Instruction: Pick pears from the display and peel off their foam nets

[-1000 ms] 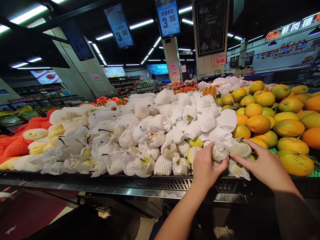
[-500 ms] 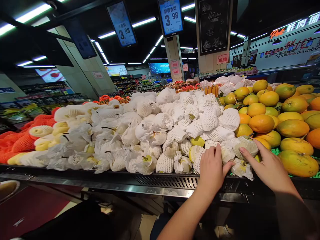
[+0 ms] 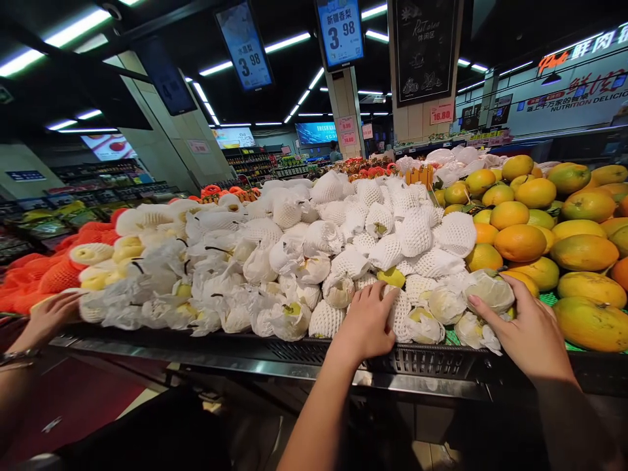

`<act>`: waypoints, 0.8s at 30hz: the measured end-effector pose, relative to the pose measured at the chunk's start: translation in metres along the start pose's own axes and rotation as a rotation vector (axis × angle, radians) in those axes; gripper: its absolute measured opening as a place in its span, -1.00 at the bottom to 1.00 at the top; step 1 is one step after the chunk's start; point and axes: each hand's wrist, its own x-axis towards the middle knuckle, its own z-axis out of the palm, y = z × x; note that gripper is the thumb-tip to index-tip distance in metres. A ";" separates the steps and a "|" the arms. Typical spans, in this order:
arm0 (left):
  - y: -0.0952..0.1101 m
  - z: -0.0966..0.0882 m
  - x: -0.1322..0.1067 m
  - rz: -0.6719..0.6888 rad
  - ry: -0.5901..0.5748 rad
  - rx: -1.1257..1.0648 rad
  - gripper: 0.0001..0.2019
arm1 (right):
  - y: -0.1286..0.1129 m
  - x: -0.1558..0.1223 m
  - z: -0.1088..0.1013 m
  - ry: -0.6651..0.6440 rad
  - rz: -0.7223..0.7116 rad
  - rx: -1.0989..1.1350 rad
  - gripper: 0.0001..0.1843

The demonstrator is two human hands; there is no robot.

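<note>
A big heap of pears [image 3: 314, 255] fills the display, some in white foam netting, some in thin white paper. My left hand [image 3: 366, 322] lies cupped over a foam-netted pear [image 3: 398, 314] in the front row, fingers curled and close together. Further right, my right hand [image 3: 530, 330] grasps a paper-wrapped pear [image 3: 490, 289] at the heap's right end, thumb on its near side and fingers over its top. Between my hands sit more wrapped pears [image 3: 432, 314].
Orange and green citrus [image 3: 549, 235] is piled to the right. Fruit in orange netting [image 3: 44, 275] lies far left, where another person's hand [image 3: 46, 317] touches the display edge. A metal grille ledge [image 3: 294, 353] runs along the front. Price signs [image 3: 341, 29] hang overhead.
My left hand has slid left along the front row onto another netted pear. My right hand stays on the paper-wrapped pear. Another person's hand has come in at the left.
</note>
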 end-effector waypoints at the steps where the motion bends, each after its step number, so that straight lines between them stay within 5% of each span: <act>1: 0.000 0.000 0.001 -0.003 0.001 0.001 -0.23 | 0.000 -0.001 0.001 0.020 -0.015 0.000 0.14; 15: 0.004 0.006 0.023 -0.111 0.090 0.150 -0.34 | 0.003 -0.005 0.003 0.096 -0.091 -0.051 0.09; 24: 0.011 0.010 0.008 -0.118 0.119 0.115 -0.46 | 0.005 -0.007 0.004 0.089 -0.078 -0.051 0.04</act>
